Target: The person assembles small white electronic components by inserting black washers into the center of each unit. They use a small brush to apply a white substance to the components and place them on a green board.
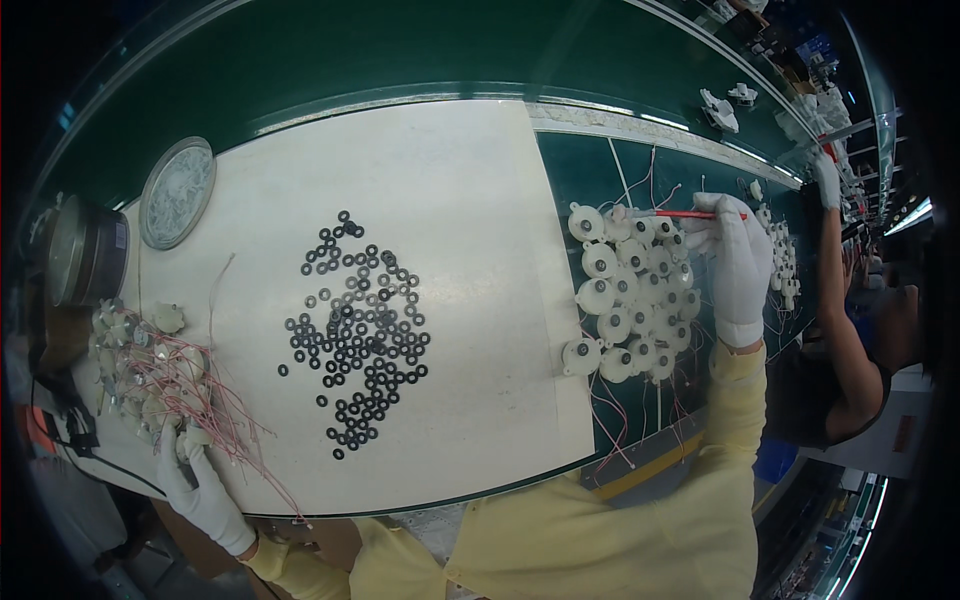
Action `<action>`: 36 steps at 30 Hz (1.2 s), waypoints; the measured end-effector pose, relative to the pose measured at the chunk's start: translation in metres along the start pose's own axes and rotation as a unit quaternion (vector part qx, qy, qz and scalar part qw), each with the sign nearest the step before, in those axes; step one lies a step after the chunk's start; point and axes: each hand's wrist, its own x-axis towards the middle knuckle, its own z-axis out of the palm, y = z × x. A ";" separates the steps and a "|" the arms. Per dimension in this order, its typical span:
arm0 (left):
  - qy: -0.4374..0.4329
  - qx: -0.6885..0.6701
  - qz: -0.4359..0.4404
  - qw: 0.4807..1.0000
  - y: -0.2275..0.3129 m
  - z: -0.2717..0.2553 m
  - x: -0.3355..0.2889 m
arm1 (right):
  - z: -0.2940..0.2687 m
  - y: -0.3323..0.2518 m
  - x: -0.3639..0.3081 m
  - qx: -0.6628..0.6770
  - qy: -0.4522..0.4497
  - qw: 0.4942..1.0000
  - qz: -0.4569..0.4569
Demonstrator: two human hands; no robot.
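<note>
My right hand [738,265], in a white glove, grips a slim red-handled brush [690,213]. The brush lies across the far edge of a cluster of round white plastic housings [617,325], most with a dark centre; pale red wires trail from them. At the lower left, my left hand [205,500], also gloved, reaches into a heap of similar white wired housings [150,375]. Its thumb and fingers close about one at the near edge of the heap, partly hidden by the glove. Many small black rings [370,335] are spread between my hands.
The rings lie on a white board [480,250] over a green bench. A round clear-looking dish [178,193] and a dark round container [92,250] stand at the left. More white housings [783,260] sit at the right, near another person's arm [838,300].
</note>
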 end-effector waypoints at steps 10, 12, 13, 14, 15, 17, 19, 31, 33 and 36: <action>0.000 0.016 0.004 1.000 0.002 0.001 0.000 | -0.002 0.006 -0.002 -0.011 0.000 1.000 0.004; 0.001 0.030 0.004 1.000 0.001 0.000 -0.001 | -0.002 0.007 -0.003 -0.006 0.000 1.000 0.011; 0.002 0.038 0.003 0.999 0.000 0.000 0.000 | -0.003 0.007 -0.004 -0.009 0.002 1.000 0.012; 0.003 0.045 0.002 0.999 -0.001 0.000 0.000 | -0.004 0.007 -0.004 -0.011 0.004 1.000 0.013; 0.003 0.040 0.001 0.999 -0.001 0.001 0.000 | -0.005 0.008 -0.005 -0.014 0.006 1.000 0.014; 0.004 0.032 -0.003 0.999 0.000 0.001 -0.001 | -0.006 0.009 -0.006 -0.013 0.009 1.000 0.010; 0.001 0.019 0.000 1.000 0.000 0.002 0.000 | -0.007 0.009 -0.008 -0.013 0.015 1.000 0.009; -0.004 0.018 0.012 1.000 0.001 0.001 0.001 | 0.002 0.004 -0.008 -0.004 0.014 1.000 -0.003; -0.003 0.028 0.015 0.999 0.002 0.000 0.001 | 0.001 0.006 -0.008 -0.005 0.013 1.000 0.000; -0.004 0.022 0.014 1.000 0.002 0.000 0.001 | -0.006 0.010 -0.010 -0.018 0.017 1.000 0.002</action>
